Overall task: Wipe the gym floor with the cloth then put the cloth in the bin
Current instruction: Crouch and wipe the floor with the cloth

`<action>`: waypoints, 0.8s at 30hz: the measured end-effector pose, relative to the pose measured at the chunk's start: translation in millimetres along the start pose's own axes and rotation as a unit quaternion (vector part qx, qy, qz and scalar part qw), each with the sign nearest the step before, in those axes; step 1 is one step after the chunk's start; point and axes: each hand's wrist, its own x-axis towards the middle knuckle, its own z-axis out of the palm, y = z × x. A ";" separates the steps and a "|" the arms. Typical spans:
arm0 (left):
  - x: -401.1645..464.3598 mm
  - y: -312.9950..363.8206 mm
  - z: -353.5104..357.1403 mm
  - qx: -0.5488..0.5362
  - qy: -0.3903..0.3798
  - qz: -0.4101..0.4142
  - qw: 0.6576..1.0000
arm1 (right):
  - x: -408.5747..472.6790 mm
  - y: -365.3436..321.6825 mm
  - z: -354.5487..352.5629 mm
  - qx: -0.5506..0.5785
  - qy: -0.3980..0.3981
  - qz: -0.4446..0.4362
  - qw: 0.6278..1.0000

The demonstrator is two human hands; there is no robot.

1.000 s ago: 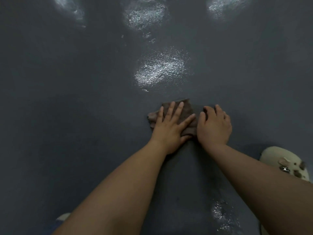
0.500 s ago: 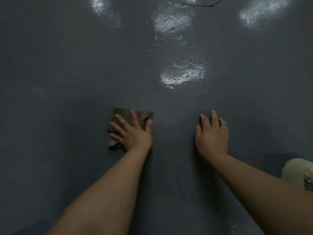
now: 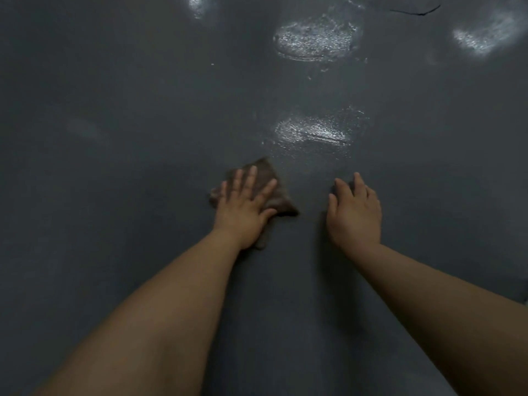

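Observation:
A brown-grey cloth (image 3: pixel 278 195) lies on the dark grey gym floor (image 3: pixel 128 155) in the middle of the head view. My left hand (image 3: pixel 244 208) presses flat on the cloth with its fingers spread; cloth corners stick out ahead, to the right and under the wrist. My right hand (image 3: pixel 355 215) rests on the bare floor a hand's width to the right of the cloth, fingers slightly apart and curved, holding nothing. No bin is in view.
Shiny wet patches lie ahead: one (image 3: pixel 314 131) just beyond the cloth, a larger one (image 3: pixel 314 38) farther off, another (image 3: pixel 483 35) at the far right. A thin black line (image 3: pixel 414 11) crosses the floor at the top right.
My left hand slid the cloth left, away from my right hand, and has now brought it partway back to the right. My right hand stayed on the floor. The light shoe at the right left view.

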 end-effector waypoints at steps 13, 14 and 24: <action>-10.3 7.4 12.4 -0.140 0.032 -0.161 0.977 | -14.1 -38.7 31.4 -0.009 -0.002 -0.003 1.000; -7.8 20.7 9.5 -0.120 0.025 -0.090 0.988 | -12.4 -39.0 30.8 -0.003 0.004 0.000 1.000; 80.3 -13.9 -38.7 -0.069 0.007 0.021 0.997 | -5.7 -44.3 37.9 -0.006 0.029 0.039 0.999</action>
